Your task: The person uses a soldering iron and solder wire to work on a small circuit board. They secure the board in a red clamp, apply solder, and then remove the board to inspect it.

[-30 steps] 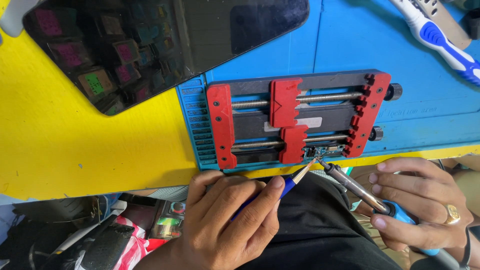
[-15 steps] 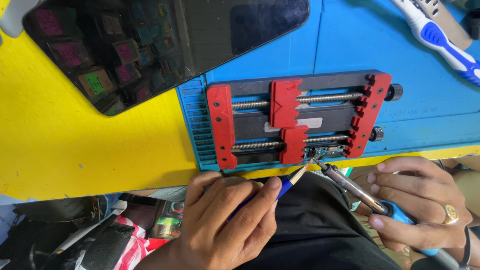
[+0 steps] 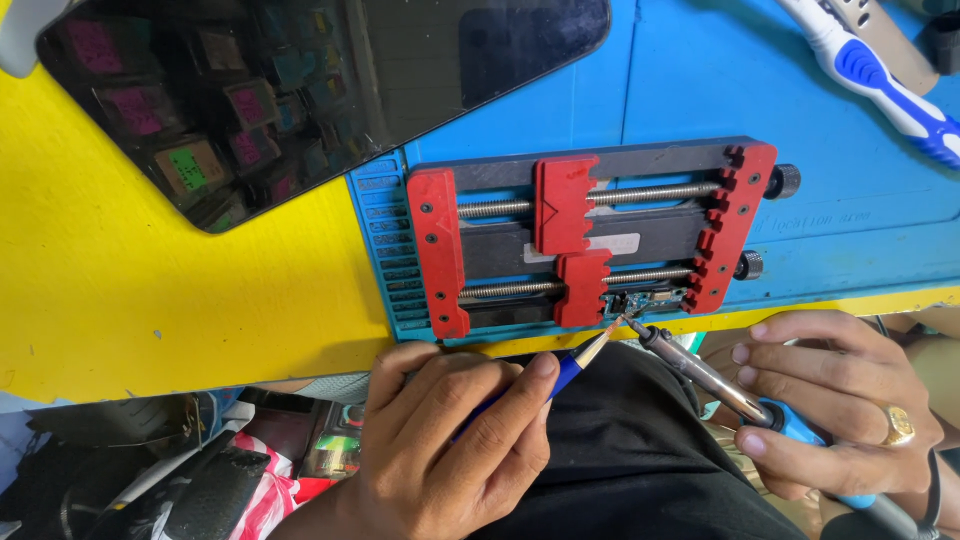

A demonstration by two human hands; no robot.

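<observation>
Small circuit board [image 3: 640, 302] clamped at the red-jawed fixture's [image 3: 590, 240] 5 o'clock corner, overhanging the bench [image 3: 150, 300] edge for access. Left hand [image 3: 450, 450] grasping a blue-handled tool [image 3: 575, 365], right hand [image 3: 840, 400] grasping the soldering iron [image 3: 700, 372]; tips meet there.

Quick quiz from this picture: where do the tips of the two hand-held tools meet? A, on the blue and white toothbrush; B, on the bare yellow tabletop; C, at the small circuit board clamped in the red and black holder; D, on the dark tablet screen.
C: the blue pen-like tool in the left hand and the soldering iron in the right hand both point at the small circuit board in the red and black holder.
</observation>
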